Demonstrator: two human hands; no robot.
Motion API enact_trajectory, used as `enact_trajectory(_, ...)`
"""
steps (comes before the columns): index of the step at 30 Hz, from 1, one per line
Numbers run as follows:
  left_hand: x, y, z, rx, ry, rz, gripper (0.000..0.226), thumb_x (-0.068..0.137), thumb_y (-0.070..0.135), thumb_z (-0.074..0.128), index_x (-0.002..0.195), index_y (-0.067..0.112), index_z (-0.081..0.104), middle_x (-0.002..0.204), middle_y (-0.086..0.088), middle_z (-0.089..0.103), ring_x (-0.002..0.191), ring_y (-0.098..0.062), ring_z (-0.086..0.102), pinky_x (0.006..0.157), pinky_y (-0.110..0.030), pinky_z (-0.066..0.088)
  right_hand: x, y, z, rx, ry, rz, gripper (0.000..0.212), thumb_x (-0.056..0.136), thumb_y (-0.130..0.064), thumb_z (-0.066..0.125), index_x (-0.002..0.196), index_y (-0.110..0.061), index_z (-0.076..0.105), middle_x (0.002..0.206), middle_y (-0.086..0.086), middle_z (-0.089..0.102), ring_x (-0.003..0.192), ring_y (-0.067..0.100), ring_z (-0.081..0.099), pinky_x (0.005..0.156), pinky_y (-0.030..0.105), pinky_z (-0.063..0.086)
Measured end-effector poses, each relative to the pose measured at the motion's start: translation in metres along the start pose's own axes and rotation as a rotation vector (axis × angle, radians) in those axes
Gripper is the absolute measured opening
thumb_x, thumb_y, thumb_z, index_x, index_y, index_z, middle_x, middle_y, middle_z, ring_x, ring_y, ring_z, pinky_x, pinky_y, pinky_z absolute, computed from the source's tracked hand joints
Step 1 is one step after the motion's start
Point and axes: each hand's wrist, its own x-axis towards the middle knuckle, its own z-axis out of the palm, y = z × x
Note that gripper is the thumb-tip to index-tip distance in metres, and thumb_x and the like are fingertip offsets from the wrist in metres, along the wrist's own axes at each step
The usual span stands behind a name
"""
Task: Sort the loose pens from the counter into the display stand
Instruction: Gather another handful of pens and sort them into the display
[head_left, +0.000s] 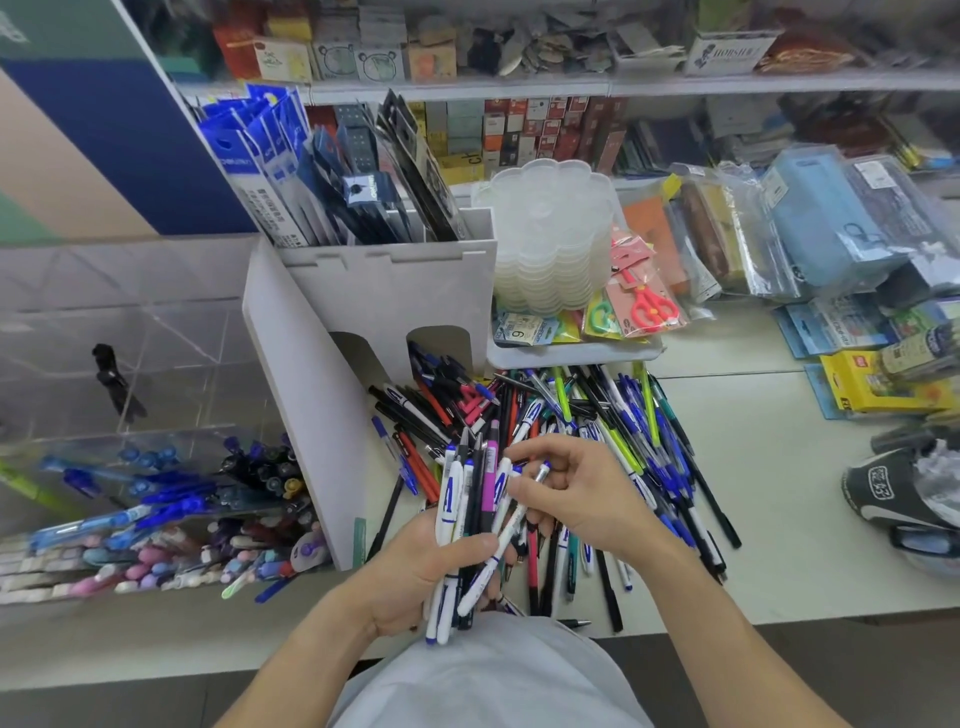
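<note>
A big heap of loose pens (613, 426), blue, black, red, green and white, lies on the pale counter (789, 519). My left hand (415, 577) grips a bundle of pens (470, 499), mostly white with blue caps plus a magenta and black ones. My right hand (576, 493) pinches one white pen (511, 535) at the top of that bundle. To the left stands a clear acrylic display stand (156, 467) with compartments holding blue, black and pastel pens. A grey display stand (332, 415) with arched slots sits just behind the heap.
A stack of translucent flower-shaped trays (553, 239) and packaged scissors (649, 306) sit on a raised tray behind the pens. Packaged stationery covers the right side. A dark bag (893, 493) lies at the right edge. Shelves of boxes run along the back.
</note>
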Motion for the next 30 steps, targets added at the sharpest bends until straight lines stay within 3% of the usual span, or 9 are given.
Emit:
enact_trajectory(4,0.0,0.0,-0.003,-0.019,-0.055,0.0,0.033,0.089,0.019,0.065,0.11,-0.006,0.064,0.09,-0.026,0.066,0.067,-0.03,0.063,0.061,-0.033,0.054,0.001,-0.007,-0.013,0.057,0.129,-0.069,0.013,0.089,-0.004,0.075,0.099,-0.013,0.077,0.072,0.024,0.069,0.057,0.031,0.061,0.054,0.032,0.055)
enact_trajectory(9,-0.001,0.003,0.0,0.008,-0.03,0.002,0.038,0.084,0.02,0.067,0.113,-0.005,0.063,0.092,-0.017,0.071,0.068,-0.03,0.065,0.061,-0.032,0.054,-0.005,-0.023,-0.036,0.055,-0.031,-0.045,0.007,0.091,-0.006,0.073,0.094,-0.004,0.067,0.08,0.016,0.069,0.059,0.027,0.062,0.057,0.031,0.054)
enact_trajectory(13,0.0,0.004,-0.003,0.119,0.071,0.024,0.024,0.094,0.013,0.066,0.113,-0.001,0.06,0.087,-0.019,0.072,0.062,-0.029,0.061,0.06,-0.032,0.052,-0.008,-0.04,-0.049,0.064,-0.053,-0.077,0.021,0.084,-0.016,0.073,0.094,-0.002,0.063,0.092,0.029,0.071,0.064,0.026,0.064,0.059,0.03,0.057)
enact_trajectory(15,-0.002,0.003,-0.004,0.105,0.111,0.004,0.028,0.096,0.018,0.063,0.111,-0.004,0.057,0.07,-0.01,0.065,0.053,-0.023,0.052,0.052,-0.03,0.047,-0.008,-0.044,-0.055,0.04,-0.044,-0.094,0.022,0.084,-0.015,0.071,0.099,-0.001,0.063,0.093,0.023,0.074,0.066,0.027,0.064,0.061,0.029,0.058)
enact_trajectory(18,-0.003,0.001,-0.004,-0.034,0.128,-0.016,0.044,0.097,0.035,0.054,0.115,-0.005,0.056,0.07,-0.006,0.056,0.048,-0.018,0.043,0.044,-0.026,0.042,-0.006,-0.043,-0.05,-0.106,-0.127,-0.069,0.014,0.093,-0.01,0.068,0.107,-0.006,0.066,0.095,0.016,0.074,0.07,0.025,0.064,0.067,0.031,0.057)
enact_trajectory(20,-0.003,0.001,-0.004,-0.068,0.116,-0.016,0.053,0.093,0.049,0.047,0.111,0.001,0.06,0.073,-0.008,0.06,0.056,-0.02,0.049,0.05,-0.029,0.047,-0.003,-0.038,-0.033,-0.15,-0.231,-0.025,0.02,0.099,-0.008,0.063,0.118,-0.011,0.063,0.097,0.016,0.072,0.072,0.023,0.064,0.071,0.031,0.056)
enact_trajectory(22,-0.003,0.002,-0.003,0.007,0.144,0.0,0.06,0.09,0.06,0.041,0.11,0.011,0.069,0.083,-0.009,0.068,0.069,-0.022,0.06,0.065,-0.034,0.055,0.001,-0.034,-0.012,-0.121,-0.29,0.008,0.03,0.101,-0.008,0.06,0.129,-0.016,0.057,0.098,0.019,0.069,0.073,0.022,0.064,0.071,0.032,0.056)
enact_trajectory(25,-0.004,0.004,0.001,0.011,0.116,0.029,0.053,0.094,0.06,0.037,0.097,0.021,0.073,0.07,-0.008,0.062,0.057,-0.02,0.055,0.057,-0.032,0.051,0.006,-0.029,0.013,-0.239,-0.267,-0.011,0.04,0.1,-0.015,0.062,0.137,-0.026,0.053,0.092,0.006,0.066,0.07,0.017,0.067,0.069,0.031,0.057)
enact_trajectory(30,-0.003,0.002,0.001,0.076,0.111,0.063,0.05,0.098,0.053,0.036,0.125,0.019,0.061,0.074,0.002,0.068,0.064,-0.015,0.055,0.065,-0.029,0.051,0.006,-0.026,0.03,-0.396,-0.112,-0.071,0.029,0.098,-0.025,0.066,0.125,-0.028,0.058,0.075,0.002,0.07,0.054,0.013,0.064,0.06,0.029,0.056)
